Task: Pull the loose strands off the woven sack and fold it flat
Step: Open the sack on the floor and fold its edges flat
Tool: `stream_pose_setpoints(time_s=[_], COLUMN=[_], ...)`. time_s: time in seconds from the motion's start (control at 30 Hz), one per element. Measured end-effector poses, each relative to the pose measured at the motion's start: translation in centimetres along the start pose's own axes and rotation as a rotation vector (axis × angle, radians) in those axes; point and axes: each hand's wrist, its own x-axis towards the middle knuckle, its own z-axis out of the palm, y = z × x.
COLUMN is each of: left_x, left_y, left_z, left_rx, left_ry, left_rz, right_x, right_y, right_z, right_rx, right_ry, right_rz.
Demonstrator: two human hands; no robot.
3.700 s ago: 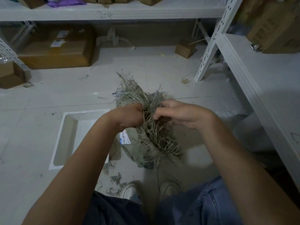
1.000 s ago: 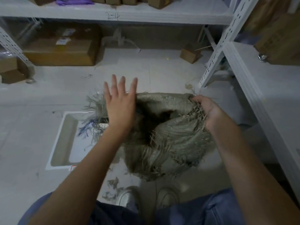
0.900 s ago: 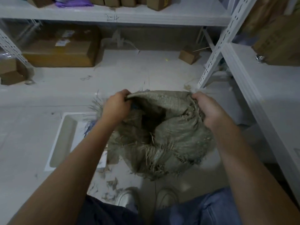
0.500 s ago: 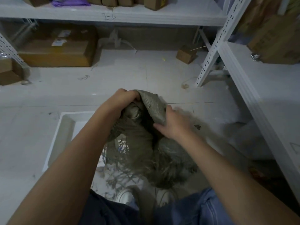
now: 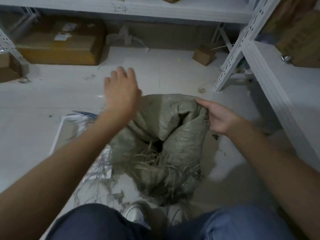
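Note:
A grey-green woven sack (image 5: 166,135) hangs crumpled in front of my knees, its frayed lower edge bristling with loose strands (image 5: 155,161). My right hand (image 5: 218,118) pinches the sack's upper right edge and holds it up. My left hand (image 5: 121,94) is lifted above the sack's upper left part, fingers spread, holding nothing. More pulled strands (image 5: 100,163), some bluish, lie on the floor to the left of the sack.
A shallow white tray (image 5: 58,134) lies on the tiled floor at the left. White metal shelving (image 5: 242,42) stands at the right and across the back. Cardboard boxes (image 5: 58,47) sit under the back shelf, a small box (image 5: 204,55) further right. My shoes (image 5: 133,213) show below the sack.
My left hand has let go of the sack and risen with fingers spread. My right hand has moved right, drawing the sack's top edge wider.

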Motion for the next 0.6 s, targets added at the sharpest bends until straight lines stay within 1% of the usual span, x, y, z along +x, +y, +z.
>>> stream_pose_setpoints(time_s=[0.03, 0.07, 0.1, 0.13, 0.17, 0.2, 0.23, 0.33, 0.37, 0.43, 0.47, 0.53, 0.57, 0.6], left_x=[-1.8, -3.6, -5.2, -6.2, -6.8, -7.0, -7.1, -8.1, -8.6, -9.1, -9.2, -9.0, -8.9, -8.7], left_y=[1.5, 2.9, 3.9, 4.3, 4.2, 3.9, 3.6, 3.8, 4.2, 4.9, 5.1, 5.2, 4.9, 4.5], left_z=[0.5, 1.1, 1.8, 3.1, 4.5, 6.0, 7.2, 10.8, 11.9, 13.8, 14.6, 15.8, 16.1, 16.3], left_rx=[0.023, 0.028, 0.026, 0.009, 0.005, 0.003, -0.006, -0.033, -0.059, -0.131, -0.155, -0.157, -0.168, -0.204], left_ry=[0.151, 0.195, 0.083, -0.105, -0.301, -0.416, -0.478, -0.606, -0.647, -0.746, -0.783, -0.792, -0.79, -0.781], left_rz=[0.077, 0.161, 0.218, 0.225, 0.18, 0.14, 0.097, -0.042, -0.092, -0.214, -0.236, -0.21, -0.211, -0.237], right_x=[0.6, 1.0, 1.4, 1.6, 1.7, 1.9, 2.2, 2.8, 3.1, 3.6, 3.7, 4.1, 4.2, 4.2], right_y=[0.6, 1.0, 1.5, 1.9, 2.3, 2.7, 3.1, 4.4, 4.9, 5.9, 6.3, 6.9, 6.9, 6.9], right_z=[0.3, 0.5, 0.5, 0.4, 0.2, 0.0, -0.4, -1.2, -1.5, -1.4, -1.4, -1.6, -1.7, -2.1], right_rx=[0.066, 0.137, 0.204, 0.259, 0.3, 0.33, 0.359, 0.433, 0.454, 0.458, 0.453, 0.421, 0.361, 0.257], right_ry=[0.019, 0.03, 0.044, 0.058, 0.073, 0.098, 0.132, 0.235, 0.282, 0.324, 0.341, 0.391, 0.421, 0.494], right_rz=[0.013, 0.03, 0.041, 0.042, 0.039, 0.029, 0.019, 0.007, 0.021, 0.058, 0.07, 0.079, 0.08, 0.072])
